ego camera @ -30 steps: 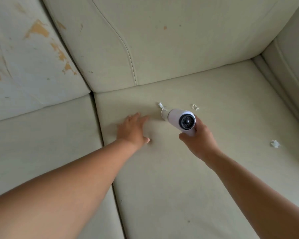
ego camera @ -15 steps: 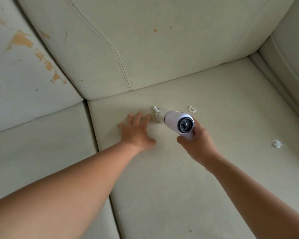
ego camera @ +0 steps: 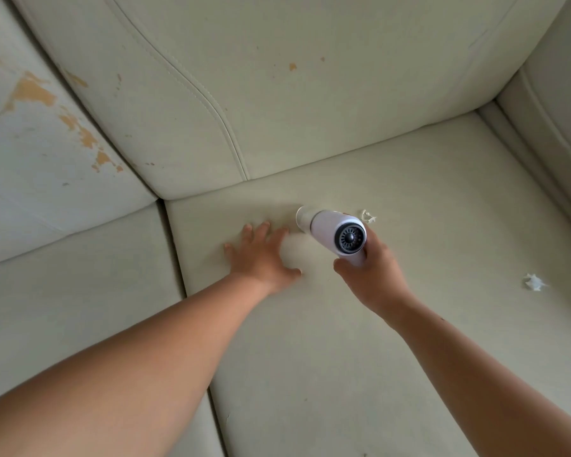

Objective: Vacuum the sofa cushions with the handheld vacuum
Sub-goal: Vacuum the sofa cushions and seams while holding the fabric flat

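Gripping the handheld vacuum (ego camera: 335,230) in my right hand (ego camera: 373,278), I point its nozzle at the seat cushion (ego camera: 343,357) near the backrest (ego camera: 277,103). My left hand (ego camera: 261,255) lies flat with fingers spread on the cushion just beside the nozzle. Two white scraps remain: one scrap (ego camera: 368,216) just behind the vacuum, another scrap (ego camera: 534,282) well apart to the right. Nothing blocks either. Orange worn patches (ego camera: 33,92) mark the left backrest.

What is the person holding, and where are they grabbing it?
The right hand holds the white handheld vacuum by its handle, under the body. The left hand holds nothing; it lies flat on the seat cushion.
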